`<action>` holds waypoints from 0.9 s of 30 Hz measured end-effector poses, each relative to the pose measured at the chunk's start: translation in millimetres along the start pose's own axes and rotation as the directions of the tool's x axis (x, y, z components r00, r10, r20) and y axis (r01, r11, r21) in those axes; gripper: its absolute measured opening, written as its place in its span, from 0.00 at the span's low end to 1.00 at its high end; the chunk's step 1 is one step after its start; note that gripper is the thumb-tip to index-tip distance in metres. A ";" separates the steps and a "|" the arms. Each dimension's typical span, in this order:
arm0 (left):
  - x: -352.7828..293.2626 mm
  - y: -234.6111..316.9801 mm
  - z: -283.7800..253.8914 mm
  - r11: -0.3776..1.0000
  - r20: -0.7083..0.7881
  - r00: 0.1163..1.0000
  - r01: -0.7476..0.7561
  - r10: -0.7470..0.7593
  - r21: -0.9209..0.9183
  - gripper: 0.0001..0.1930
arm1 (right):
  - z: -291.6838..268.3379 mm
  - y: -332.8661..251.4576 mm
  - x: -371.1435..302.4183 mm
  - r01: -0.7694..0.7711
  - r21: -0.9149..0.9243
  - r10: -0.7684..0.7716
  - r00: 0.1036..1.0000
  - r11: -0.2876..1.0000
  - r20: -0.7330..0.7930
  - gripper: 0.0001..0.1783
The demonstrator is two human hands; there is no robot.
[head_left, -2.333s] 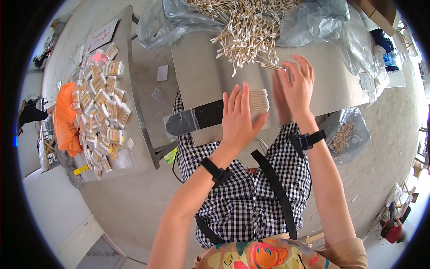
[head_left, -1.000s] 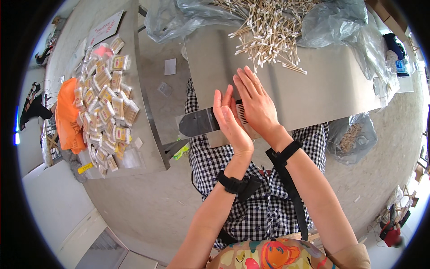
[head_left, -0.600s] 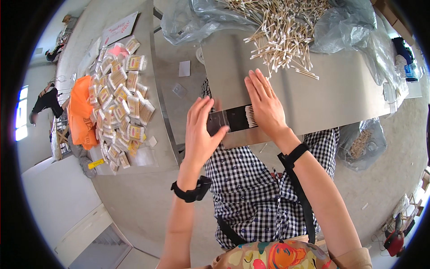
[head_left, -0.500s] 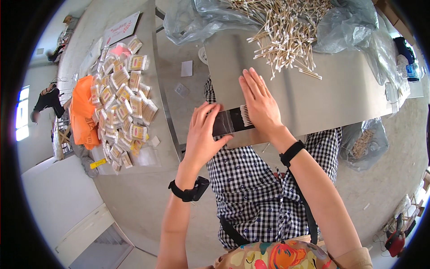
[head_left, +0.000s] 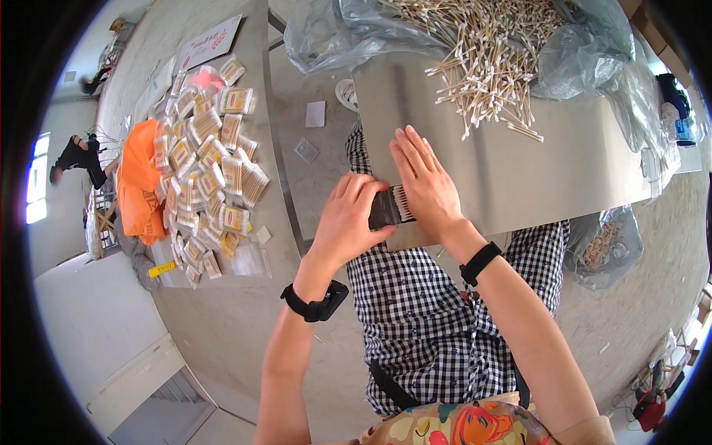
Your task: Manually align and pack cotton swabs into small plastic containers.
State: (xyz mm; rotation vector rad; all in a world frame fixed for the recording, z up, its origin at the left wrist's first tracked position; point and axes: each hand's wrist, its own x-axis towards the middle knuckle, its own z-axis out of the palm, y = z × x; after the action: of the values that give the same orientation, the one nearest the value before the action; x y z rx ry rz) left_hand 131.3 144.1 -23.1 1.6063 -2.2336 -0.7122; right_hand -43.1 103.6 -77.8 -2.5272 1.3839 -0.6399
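Observation:
At the near left corner of the metal tabletop [head_left: 534, 174], my left hand [head_left: 345, 215] pinches a small clear plastic bag [head_left: 383, 211] between thumb and fingers, over a flat black piece. A row of cotton swabs [head_left: 401, 202] lies side by side on the black piece, white tips showing between my hands. My right hand [head_left: 430, 185] rests flat with fingers stretched out, its edge against the swabs and covering their other ends. Further back on the tabletop, loose cotton swabs [head_left: 486, 70] form a large heap on grey plastic film [head_left: 571, 70].
On a side table to the left lie many filled swab packs [head_left: 211, 174], beside an orange bag [head_left: 139, 185] and a white printed card [head_left: 211, 43]. A clear bag of swabs [head_left: 604, 248] hangs at the right, below the tabletop. Another person [head_left: 83, 159] is at the far left.
My left hand has moved right, toward my right hand, with the plastic bag; less of the black piece shows between them. The right hand stays flat in nearly the same place.

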 end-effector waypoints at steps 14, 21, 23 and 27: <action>6.6 0.1 1.6 0.998 0.040 0.999 -0.030 0.028 0.051 0.31 | 0.5 2.6 -0.1 0.007 -0.007 -0.007 1.000 1.000 0.014 0.26; 0.7 -8.2 7.4 0.987 -0.017 1.000 -0.017 0.014 -0.158 0.30 | 3.4 1.6 -0.2 0.011 0.011 -0.011 1.000 1.000 -0.015 0.26; 0.9 -9.4 8.4 0.986 -0.012 1.000 -0.007 0.005 -0.165 0.30 | 3.4 1.3 -0.5 0.012 0.015 -0.012 1.000 1.000 -0.016 0.25; 1.6 -9.9 8.1 0.988 -0.008 1.000 -0.017 0.016 -0.152 0.31 | 3.4 -5.5 0.6 0.010 0.030 -0.010 1.000 0.999 -0.007 0.25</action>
State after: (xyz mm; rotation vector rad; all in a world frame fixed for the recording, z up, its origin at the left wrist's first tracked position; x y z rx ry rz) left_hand 134.5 141.9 -35.4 1.5133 -2.1297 -0.8491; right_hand -37.2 106.0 -78.7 -2.5126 1.3540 -0.6672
